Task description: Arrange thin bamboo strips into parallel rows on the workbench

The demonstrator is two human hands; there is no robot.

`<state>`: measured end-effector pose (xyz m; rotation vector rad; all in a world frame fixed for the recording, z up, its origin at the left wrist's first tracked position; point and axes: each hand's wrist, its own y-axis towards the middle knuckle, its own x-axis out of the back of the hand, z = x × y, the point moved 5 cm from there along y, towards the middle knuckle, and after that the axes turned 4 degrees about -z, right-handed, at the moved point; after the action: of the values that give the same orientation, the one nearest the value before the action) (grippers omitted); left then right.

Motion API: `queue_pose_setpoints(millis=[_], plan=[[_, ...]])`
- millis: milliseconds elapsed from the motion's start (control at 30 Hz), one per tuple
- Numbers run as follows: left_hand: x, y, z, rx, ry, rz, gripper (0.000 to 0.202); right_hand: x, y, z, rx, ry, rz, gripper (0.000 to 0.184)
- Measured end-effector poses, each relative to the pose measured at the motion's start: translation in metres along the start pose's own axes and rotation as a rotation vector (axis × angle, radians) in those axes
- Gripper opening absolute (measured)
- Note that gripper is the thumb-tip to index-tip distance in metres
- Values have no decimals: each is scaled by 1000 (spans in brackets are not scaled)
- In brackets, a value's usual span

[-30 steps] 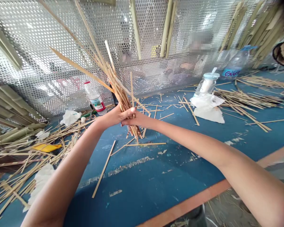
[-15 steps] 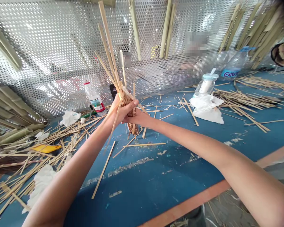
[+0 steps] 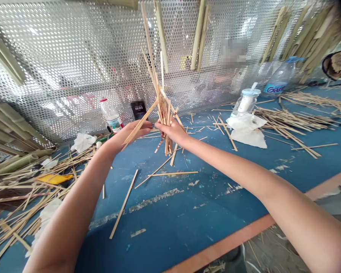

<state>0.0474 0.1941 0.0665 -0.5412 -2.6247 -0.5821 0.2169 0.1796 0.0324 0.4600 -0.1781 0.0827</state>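
Gathered in my right hand [image 3: 173,131] is an upright bundle of thin bamboo strips [image 3: 165,108], the fingers wrapped round its lower middle. Longer strips fan out above the fist, and the lower ends come down close to the blue table [image 3: 204,231]. Just left of the bundle, my left hand [image 3: 133,132] is open, its fingers stretched toward the strips without closing on them. A few slanting strips [image 3: 140,125] lean out from the bundle and cross in front of the left hand.
Loose strips [image 3: 53,174] heap on the left around a yellow object [image 3: 54,178]. A red-capped bottle [image 3: 111,115] and a phone [image 3: 138,110] stand behind my hands. To the right are a lidded jar [image 3: 246,100], crumpled tissue [image 3: 248,132], more strips [image 3: 295,121] and a large bottle [image 3: 280,79].
My left hand has let go of the bundle and moved left, its fingers straightening. The bundle has shifted slightly right in my right hand, and the phone now shows more fully.
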Motion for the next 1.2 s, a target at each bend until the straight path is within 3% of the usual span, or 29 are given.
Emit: queue_pose_setpoints(millis=[100, 167, 300, 367, 467, 633, 800, 1000, 1200], plan=[[24, -3, 5, 51, -92, -176, 40, 6, 6, -5, -3, 11, -11, 31], [25, -7, -6, 23, -171, -239, 50, 4, 5, -7, -17, 20, 14, 34], [-12, -15, -43, -159, -74, -92, 64, -8, -7, 4, 56, 6, 79, 38], [-32, -16, -49, -210, -4, -87, 65, -15, -14, 11, 88, -19, 103, 39], [-48, -13, -40, -188, -12, -211, 60, -23, -21, 14, 104, -69, 120, 33], [-56, -15, -28, -144, -46, -422, 55, -31, -21, 15, 250, -152, 87, 34], [-58, -21, -36, -114, -125, -469, 28, -37, -20, 15, 256, -55, 102, 40], [-55, -21, -36, -116, -252, -495, 14, -45, -17, 8, 181, 232, 149, 65], [-47, -17, -32, -135, -332, -543, 10, -42, -10, 7, 171, 80, 216, 61]])
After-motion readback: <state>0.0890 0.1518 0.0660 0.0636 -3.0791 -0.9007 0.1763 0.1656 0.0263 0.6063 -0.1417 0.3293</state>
